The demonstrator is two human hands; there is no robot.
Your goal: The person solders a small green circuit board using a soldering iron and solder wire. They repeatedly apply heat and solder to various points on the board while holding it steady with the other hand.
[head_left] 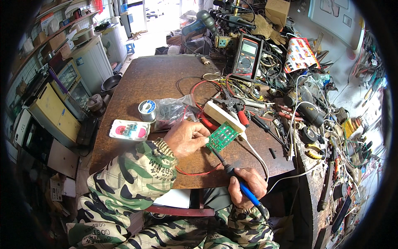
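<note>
A green circuit board [224,135] is tilted up against a white power strip [224,117] on the brown table. The fingers of my left hand [186,138] pinch the board at its left edge. Wrapped around the blue handle of a soldering iron [249,191], my right hand [248,186] stays just off the table's front edge. The iron's tip reaches the board's lower left corner, close to my left fingertips; whether it touches I cannot tell. Left of the board lie a clear plastic bag [176,110], a solder spool [147,110] and a white tray [117,135] holding small parts.
A multimeter [248,56] stands upright at the back right. Pliers [230,101], a screwdriver [261,123] and tangled wires crowd the table's right side. A white cord [256,156] hangs over the front edge near my right hand. Cabinets [56,108] line the left.
</note>
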